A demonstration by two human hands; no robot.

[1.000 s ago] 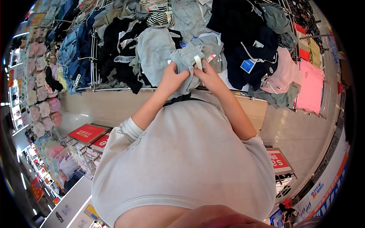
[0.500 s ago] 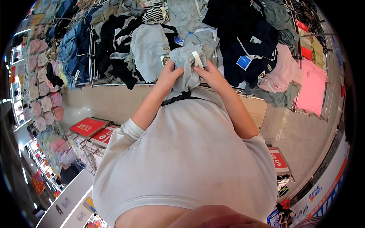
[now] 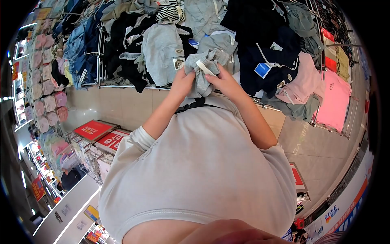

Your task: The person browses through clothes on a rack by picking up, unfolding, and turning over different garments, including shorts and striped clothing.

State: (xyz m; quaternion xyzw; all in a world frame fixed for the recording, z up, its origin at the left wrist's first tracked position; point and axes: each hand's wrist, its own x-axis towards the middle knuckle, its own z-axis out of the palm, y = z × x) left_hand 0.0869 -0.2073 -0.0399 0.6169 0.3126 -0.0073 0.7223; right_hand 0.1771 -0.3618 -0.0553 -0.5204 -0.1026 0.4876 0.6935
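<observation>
Bunched up in front of my waist is a pair of grey drawstring pants (image 3: 202,87), with a ribbed waistband and a flat white cord. My left hand (image 3: 183,84) is closed on the waistband's left side. On the other side my right hand (image 3: 225,80) grips the fabric, its thumb against the white drawstring (image 3: 204,68). Most of the fingers are hidden behind the cloth. Just beyond my hands lie a folded light grey garment (image 3: 161,51) with a small badge and a navy garment (image 3: 254,71) with a blue tag.
A metal-framed display table (image 3: 134,86) heaped with clothes runs across in front of me. Pink folded clothing (image 3: 334,99) lies on its right. Red sign boards (image 3: 94,130) stand behind me to the left, near wall displays. Tiled floor (image 3: 306,136) shows at the right.
The waistband has turned slightly in my hands, and the white cord now slants more. My right thumb has moved onto the cord. The view has shifted a little.
</observation>
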